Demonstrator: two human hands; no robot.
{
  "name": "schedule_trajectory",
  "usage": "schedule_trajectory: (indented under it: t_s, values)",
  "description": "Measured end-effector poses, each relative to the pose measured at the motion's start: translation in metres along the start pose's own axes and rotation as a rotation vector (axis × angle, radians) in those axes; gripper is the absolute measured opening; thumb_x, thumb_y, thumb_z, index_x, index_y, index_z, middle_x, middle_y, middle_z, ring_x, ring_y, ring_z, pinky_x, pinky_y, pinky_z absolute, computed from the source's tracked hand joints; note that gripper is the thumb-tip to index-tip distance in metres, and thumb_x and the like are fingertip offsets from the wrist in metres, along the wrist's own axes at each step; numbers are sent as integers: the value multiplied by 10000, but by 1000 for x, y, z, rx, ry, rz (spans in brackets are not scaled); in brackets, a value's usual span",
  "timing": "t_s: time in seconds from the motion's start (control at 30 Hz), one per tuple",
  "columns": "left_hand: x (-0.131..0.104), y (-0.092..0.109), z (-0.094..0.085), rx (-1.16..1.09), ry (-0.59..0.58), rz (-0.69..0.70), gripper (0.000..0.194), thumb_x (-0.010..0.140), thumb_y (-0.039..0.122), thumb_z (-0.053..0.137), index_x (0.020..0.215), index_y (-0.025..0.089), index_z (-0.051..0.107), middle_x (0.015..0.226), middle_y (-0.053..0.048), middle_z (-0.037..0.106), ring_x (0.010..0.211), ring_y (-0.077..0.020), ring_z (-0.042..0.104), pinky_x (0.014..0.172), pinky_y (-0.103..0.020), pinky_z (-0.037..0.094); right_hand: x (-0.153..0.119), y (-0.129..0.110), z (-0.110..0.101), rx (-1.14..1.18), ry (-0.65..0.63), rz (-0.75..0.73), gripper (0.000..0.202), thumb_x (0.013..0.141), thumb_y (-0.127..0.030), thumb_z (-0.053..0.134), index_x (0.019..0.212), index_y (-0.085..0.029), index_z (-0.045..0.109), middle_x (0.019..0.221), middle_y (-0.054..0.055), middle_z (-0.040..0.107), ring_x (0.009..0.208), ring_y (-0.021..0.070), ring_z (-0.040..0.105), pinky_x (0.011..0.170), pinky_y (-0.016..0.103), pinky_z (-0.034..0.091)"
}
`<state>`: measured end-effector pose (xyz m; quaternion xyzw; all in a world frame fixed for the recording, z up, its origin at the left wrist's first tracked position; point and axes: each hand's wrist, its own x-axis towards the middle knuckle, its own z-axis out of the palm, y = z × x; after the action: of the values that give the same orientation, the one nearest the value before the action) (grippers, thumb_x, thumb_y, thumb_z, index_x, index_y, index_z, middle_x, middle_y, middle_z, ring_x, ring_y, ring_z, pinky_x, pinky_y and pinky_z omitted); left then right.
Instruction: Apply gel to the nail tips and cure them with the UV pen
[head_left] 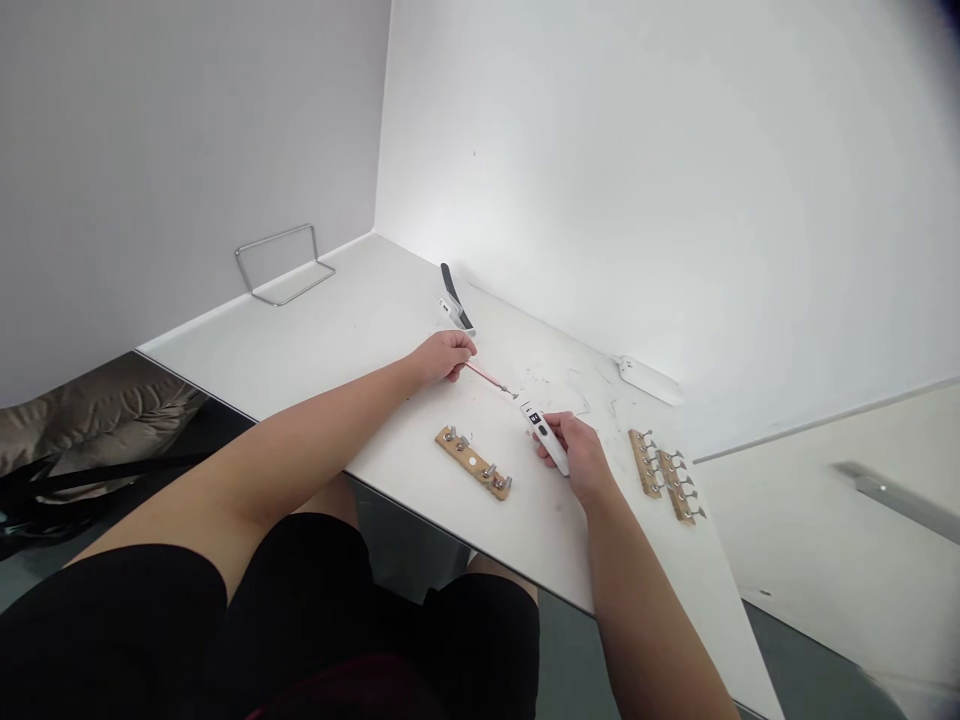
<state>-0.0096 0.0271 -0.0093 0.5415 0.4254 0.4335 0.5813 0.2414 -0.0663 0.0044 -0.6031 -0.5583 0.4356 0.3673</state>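
My left hand (448,355) is closed around the rear of a thin pinkish rod (486,375), which points right and has a small metal piece at its tip. My right hand (571,448) grips a white handheld device (548,438) with a small dark display and a button. The device's front end is close to the rod's tip; whether they touch I cannot tell. Nearer the table's front edge lies a wooden strip (472,461) carrying several metal pieces and a white dot.
Two wooden strips (645,465) (677,488) with metal pieces lie at the right. Behind my left hand is a black and white object (456,300). A wire bracket (285,268) stands at the back left. A white flat object (649,380) rests by the wall.
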Motion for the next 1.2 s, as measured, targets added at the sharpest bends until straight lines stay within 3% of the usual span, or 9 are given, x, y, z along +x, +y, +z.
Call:
schedule_trajectory:
  t_s: [0.27, 0.37, 0.5, 0.7, 1.0, 1.2]
  values:
    - [-1, 1, 0, 16, -1, -7, 98, 689, 118, 478, 759, 177, 513, 464, 66, 416, 385, -58, 413, 482, -212, 402, -1, -1, -2, -87, 43, -16, 452, 824, -546, 377, 900, -167, 612, 734, 45, 619, 599, 139, 551, 513, 241, 454]
    - [-1, 2, 0, 20, -3, -5, 97, 685, 118, 477, 755, 176, 512, 466, 66, 418, 384, -60, 417, 483, -214, 399, -2, -2, -3, -129, 53, -14, 398, 792, -517, 463, 934, -170, 598, 711, 27, 595, 606, 140, 554, 542, 253, 460]
    - [-2, 2, 0, 33, -10, -2, 97, 688, 125, 479, 762, 177, 515, 475, 63, 429, 388, -62, 430, 484, -212, 393, 0, 1, -4, -159, -4, -45, 322, 701, -358, 605, 966, -176, 586, 791, 27, 616, 651, 150, 563, 578, 266, 458]
    - [-2, 3, 0, 35, -10, -7, 97, 689, 122, 476, 760, 177, 511, 466, 64, 425, 384, -63, 431, 479, -208, 384, 3, 2, -6, -233, -22, -129, 390, 604, -144, 573, 994, -172, 583, 934, 54, 646, 837, 193, 595, 709, 291, 467]
    - [-3, 3, 1, 8, -9, -4, 95, 691, 108, 481, 753, 172, 511, 466, 61, 422, 393, -64, 423, 476, -209, 386, 3, 8, -7, -436, 66, -98, 450, 632, -194, 531, 1079, -211, 575, 997, 46, 647, 790, 193, 609, 678, 315, 485]
    - [-5, 7, 1, 12, -13, -7, 99, 690, 102, 479, 751, 174, 509, 464, 63, 426, 387, -61, 422, 479, -208, 389, 2, 10, -4, -623, 162, -158, 516, 670, -280, 554, 1180, -200, 534, 1185, 73, 560, 975, 214, 561, 868, 358, 444]
